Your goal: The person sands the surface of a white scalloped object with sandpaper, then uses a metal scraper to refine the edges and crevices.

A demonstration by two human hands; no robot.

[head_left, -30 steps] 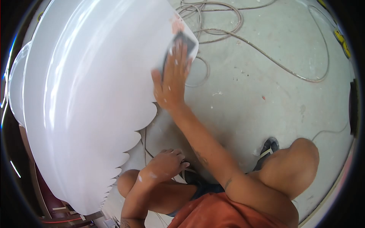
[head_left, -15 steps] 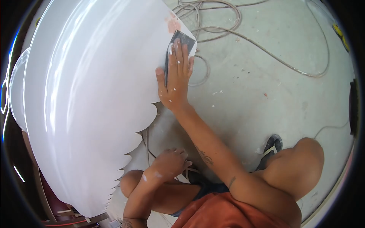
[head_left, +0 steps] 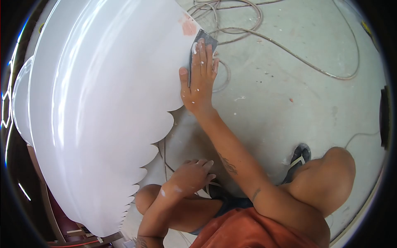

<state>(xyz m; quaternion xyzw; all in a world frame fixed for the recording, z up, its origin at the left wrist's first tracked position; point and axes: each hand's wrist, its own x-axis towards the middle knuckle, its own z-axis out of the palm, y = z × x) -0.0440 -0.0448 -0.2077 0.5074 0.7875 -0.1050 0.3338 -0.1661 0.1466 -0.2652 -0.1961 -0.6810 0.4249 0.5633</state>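
Observation:
My right hand (head_left: 199, 80) lies flat over a dark grey abrasive sheet (head_left: 209, 38), pressing it against the right edge of a large, glossy white curved panel (head_left: 111, 95). Its thumb is spread to the left on the white surface, and white specks dot the fingers. A pinkish patch (head_left: 189, 27) marks the panel just up and left of the sheet. Lower down, my left hand (head_left: 192, 175) hangs loosely near my bent knee, fingers slightly bent, with nothing seen in it. The panel's lower right edge is scalloped into pointed notches.
Hoses or cables (head_left: 289, 50) loop over the pale floor (head_left: 264, 111) at the top and right. A foot in a dark sandal (head_left: 298, 156) stands at the lower right. Dark red and brown material (head_left: 62, 213) shows beneath the panel at the lower left.
My right hand and the abrasive sheet have slid a little to the right and up, toward the panel's edge, uncovering more of the surface by the pinkish patch. The view has shifted slightly.

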